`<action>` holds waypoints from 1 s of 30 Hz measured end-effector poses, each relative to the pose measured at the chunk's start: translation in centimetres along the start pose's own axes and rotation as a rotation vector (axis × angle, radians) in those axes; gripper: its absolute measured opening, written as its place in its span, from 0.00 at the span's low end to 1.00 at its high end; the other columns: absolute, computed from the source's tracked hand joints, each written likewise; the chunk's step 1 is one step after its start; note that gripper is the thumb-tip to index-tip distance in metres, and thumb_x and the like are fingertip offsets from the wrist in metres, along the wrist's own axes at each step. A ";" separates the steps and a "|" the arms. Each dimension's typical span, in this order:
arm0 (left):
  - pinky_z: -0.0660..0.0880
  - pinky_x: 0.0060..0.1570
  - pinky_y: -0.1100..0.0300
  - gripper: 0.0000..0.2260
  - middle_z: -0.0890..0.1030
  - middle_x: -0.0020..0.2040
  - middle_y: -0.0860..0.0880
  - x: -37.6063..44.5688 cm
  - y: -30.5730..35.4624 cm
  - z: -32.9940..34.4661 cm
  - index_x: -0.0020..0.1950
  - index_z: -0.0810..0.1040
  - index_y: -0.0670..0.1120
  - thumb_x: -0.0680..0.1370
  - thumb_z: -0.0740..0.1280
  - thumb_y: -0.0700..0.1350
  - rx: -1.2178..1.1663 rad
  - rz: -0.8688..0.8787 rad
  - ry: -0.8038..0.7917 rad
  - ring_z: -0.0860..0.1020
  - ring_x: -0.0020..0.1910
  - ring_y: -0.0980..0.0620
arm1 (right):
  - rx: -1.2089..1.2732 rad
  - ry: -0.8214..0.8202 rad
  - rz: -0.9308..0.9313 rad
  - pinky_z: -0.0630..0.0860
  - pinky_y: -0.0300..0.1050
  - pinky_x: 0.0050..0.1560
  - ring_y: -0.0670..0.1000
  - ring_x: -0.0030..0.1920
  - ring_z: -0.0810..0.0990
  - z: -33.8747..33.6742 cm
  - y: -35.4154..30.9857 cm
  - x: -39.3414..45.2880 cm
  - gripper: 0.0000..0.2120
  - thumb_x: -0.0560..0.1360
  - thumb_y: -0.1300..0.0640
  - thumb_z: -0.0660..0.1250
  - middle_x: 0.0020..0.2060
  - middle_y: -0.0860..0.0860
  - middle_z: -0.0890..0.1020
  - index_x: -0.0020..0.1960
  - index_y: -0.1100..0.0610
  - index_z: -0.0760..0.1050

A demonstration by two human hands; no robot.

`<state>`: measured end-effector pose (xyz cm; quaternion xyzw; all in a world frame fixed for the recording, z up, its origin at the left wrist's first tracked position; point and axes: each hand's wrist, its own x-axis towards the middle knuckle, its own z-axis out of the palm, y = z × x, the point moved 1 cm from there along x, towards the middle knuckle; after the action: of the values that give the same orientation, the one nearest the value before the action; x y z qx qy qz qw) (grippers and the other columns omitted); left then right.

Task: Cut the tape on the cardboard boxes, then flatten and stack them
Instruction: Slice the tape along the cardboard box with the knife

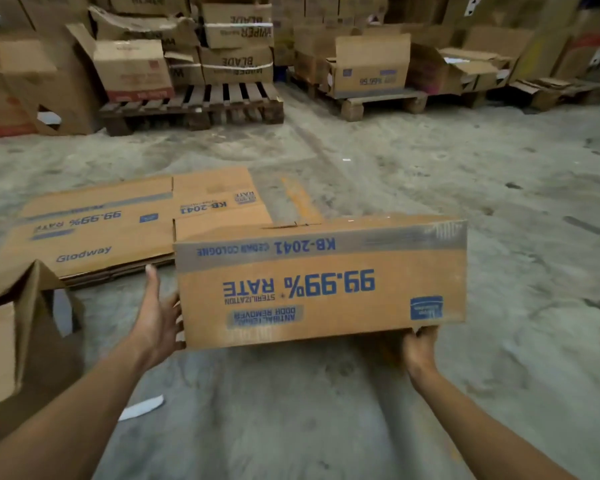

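The box (pixel 321 282) the person is carrying shows its print upside down in blue: "KB-2041", "CEDAR COLOGNE", "99.99% RATE", "STERILIZATION" and a smudged stamp that seems to read "ANTIBACTERIAL ODOR REMOVER", with a small blue label at its lower right corner. It is held off the floor in front of the person, still in box shape, a strip of clear tape across its upper band. The left hand (pixel 158 320) lies flat against the box's left end, thumb pointing up and fingers straight against the cardboard. The right hand (pixel 420 348) supports the box from under its lower right corner, fingers hooked up over the bottom edge. Behind and left of the box a stack of flattened boxes (pixel 125 226) lies on the floor, the top one printed "Glodway", "99.99% RATE" and "KB-2041". At the left edge of the floor stands an open brown carton (pixel 21 334), and a white scrap (pixel 141 407) lies just beside it. Farther back, a dark wooden pallet (pixel 194 105) bears cartons marked "WIPER BLADE", and a second, lighter pallet (pixel 381 100) carries an open box (pixel 369 69) with blue print too blurred to read. The floor (pixel 430 168) is bare, stained grey concrete with a worn yellow stripe, and stacked cardboard fills the whole back wall.
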<state>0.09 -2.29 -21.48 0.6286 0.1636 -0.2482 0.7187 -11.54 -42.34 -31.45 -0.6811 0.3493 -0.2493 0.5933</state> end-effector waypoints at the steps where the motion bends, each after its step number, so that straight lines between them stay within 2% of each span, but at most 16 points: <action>1: 0.69 0.59 0.38 0.50 0.79 0.63 0.46 -0.4 0.2 0.2 0.67 0.76 0.52 0.61 0.44 0.83 0.073 -0.014 -0.005 0.75 0.62 0.41 | -0.068 -0.057 0.090 0.68 0.51 0.62 0.56 0.61 0.72 0.5 0.5 -1.3 0.24 0.73 0.67 0.62 0.60 0.56 0.72 0.69 0.67 0.64; 3: 0.68 0.58 0.36 0.47 0.81 0.59 0.44 -1.2 0.8 0.8 0.62 0.78 0.54 0.60 0.47 0.83 0.175 -0.029 -0.037 0.76 0.59 0.39 | -0.128 -0.253 0.231 0.70 0.50 0.59 0.59 0.60 0.74 1.4 1.8 -4.6 0.19 0.76 0.66 0.61 0.58 0.58 0.76 0.66 0.67 0.69; 5: 0.70 0.55 0.39 0.37 0.83 0.55 0.44 -1.6 1.4 1.3 0.57 0.80 0.55 0.66 0.52 0.79 0.194 -0.053 -0.041 0.78 0.55 0.41 | -0.023 -0.436 0.245 0.74 0.48 0.45 0.60 0.51 0.78 1.6 2.6 -8.3 0.17 0.75 0.58 0.67 0.51 0.60 0.80 0.60 0.66 0.72; 7: 0.73 0.50 0.45 0.27 0.82 0.56 0.43 -1.9 1.6 1.5 0.54 0.80 0.53 0.73 0.57 0.72 0.200 -0.066 -0.040 0.78 0.51 0.42 | 0.064 -0.640 0.218 0.73 0.45 0.36 0.55 0.42 0.80 1.3 2.4 -11.0 0.28 0.67 0.48 0.73 0.53 0.58 0.80 0.60 0.60 0.69; 9: 0.74 0.46 0.47 0.22 0.79 0.58 0.41 -2.3 1.4 1.4 0.54 0.78 0.51 0.76 0.59 0.66 0.208 -0.072 -0.053 0.78 0.50 0.43 | 0.158 -0.775 0.246 0.73 0.44 0.31 0.54 0.38 0.80 1.5 1.3 -12.4 0.39 0.62 0.41 0.78 0.58 0.56 0.79 0.63 0.60 0.66; 10: 0.75 0.45 0.48 0.20 0.78 0.59 0.40 -2.4 1.2 1.4 0.55 0.77 0.51 0.77 0.59 0.65 0.195 -0.068 -0.059 0.78 0.50 0.44 | 0.238 -0.776 0.330 0.72 0.44 0.29 0.55 0.36 0.80 1.6 0.6 -12.7 0.45 0.60 0.35 0.77 0.58 0.56 0.79 0.64 0.61 0.66; 12: 0.75 0.46 0.48 0.17 0.76 0.64 0.41 -2.7 1.0 1.7 0.64 0.75 0.54 0.80 0.59 0.60 0.201 -0.016 -0.074 0.77 0.52 0.45 | 0.297 -0.659 0.532 0.67 0.43 0.26 0.53 0.31 0.77 2.0 -0.7 -12.6 0.45 0.65 0.26 0.64 0.52 0.57 0.79 0.66 0.60 0.67; 14: 0.76 0.50 0.46 0.18 0.73 0.66 0.48 -3.0 0.7 2.6 0.73 0.64 0.64 0.83 0.56 0.52 0.265 0.076 -0.062 0.76 0.55 0.47 | 0.104 -0.520 0.611 0.61 0.38 0.24 0.51 0.25 0.70 2.3 -0.7 -11.8 0.39 0.73 0.26 0.52 0.40 0.56 0.80 0.62 0.60 0.72; 17: 0.76 0.52 0.48 0.19 0.63 0.75 0.51 -3.1 -1.0 3.9 0.75 0.61 0.66 0.84 0.53 0.53 0.606 0.202 -0.006 0.70 0.63 0.47 | -0.123 -0.480 0.623 0.57 0.34 0.24 0.49 0.22 0.63 2.8 -1.3 -11.8 0.34 0.77 0.31 0.52 0.31 0.54 0.75 0.56 0.62 0.75; 18: 0.75 0.52 0.51 0.20 0.61 0.76 0.51 -2.9 -1.7 4.0 0.75 0.61 0.65 0.83 0.54 0.56 0.701 0.253 0.006 0.68 0.66 0.46 | -0.147 -0.492 0.612 0.57 0.34 0.24 0.49 0.21 0.64 3.3 -1.5 -12.0 0.30 0.78 0.34 0.55 0.32 0.54 0.76 0.56 0.62 0.74; 20: 0.69 0.61 0.54 0.25 0.60 0.78 0.50 -2.7 -2.6 4.0 0.77 0.58 0.62 0.80 0.58 0.60 0.837 0.357 0.002 0.64 0.72 0.46 | -0.152 -0.536 0.551 0.60 0.33 0.21 0.50 0.21 0.67 4.6 -1.9 -12.6 0.27 0.79 0.37 0.57 0.36 0.55 0.79 0.62 0.60 0.69; 22: 0.59 0.72 0.52 0.32 0.54 0.80 0.47 -2.0 -2.9 3.5 0.78 0.52 0.64 0.76 0.57 0.67 0.984 0.374 -0.051 0.57 0.77 0.45 | -0.163 -0.569 0.502 0.64 0.36 0.19 0.51 0.24 0.73 6.0 -1.8 -13.2 0.31 0.78 0.37 0.60 0.43 0.56 0.81 0.67 0.60 0.63; 24: 0.53 0.75 0.48 0.33 0.43 0.80 0.46 -1.5 -2.5 3.1 0.77 0.48 0.66 0.73 0.53 0.70 1.169 0.349 -0.063 0.52 0.78 0.42 | -0.202 -0.571 0.441 0.70 0.41 0.21 0.52 0.29 0.76 7.0 -1.6 -14.1 0.34 0.76 0.36 0.62 0.47 0.56 0.80 0.70 0.58 0.59; 27: 0.51 0.76 0.47 0.32 0.33 0.79 0.49 -1.2 -1.3 3.1 0.77 0.43 0.66 0.75 0.49 0.69 1.430 0.363 -0.080 0.51 0.78 0.39 | -0.354 -0.550 0.200 0.77 0.53 0.44 0.55 0.41 0.78 8.7 -1.1 -15.4 0.21 0.76 0.39 0.65 0.43 0.53 0.78 0.54 0.57 0.68; 28: 0.50 0.76 0.48 0.32 0.33 0.78 0.49 -1.1 -1.2 3.2 0.77 0.42 0.64 0.75 0.48 0.68 1.479 0.373 -0.088 0.50 0.78 0.40 | -0.387 -0.611 0.098 0.77 0.52 0.48 0.55 0.44 0.79 9.6 -1.1 -16.2 0.18 0.76 0.40 0.65 0.42 0.52 0.79 0.49 0.55 0.69; 30: 0.48 0.76 0.46 0.32 0.32 0.78 0.51 -0.9 -1.2 3.1 0.77 0.40 0.64 0.76 0.47 0.69 1.523 0.371 -0.095 0.47 0.79 0.42 | -0.429 -0.871 -0.121 0.78 0.53 0.50 0.54 0.45 0.81 12.3 -1.1 -18.2 0.13 0.76 0.43 0.65 0.41 0.52 0.82 0.47 0.53 0.73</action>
<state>-1.57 -5.33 -21.44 0.9540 -0.1901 -0.1947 0.1259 -13.56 -20.49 -31.07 -0.8480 0.0720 0.1021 0.5151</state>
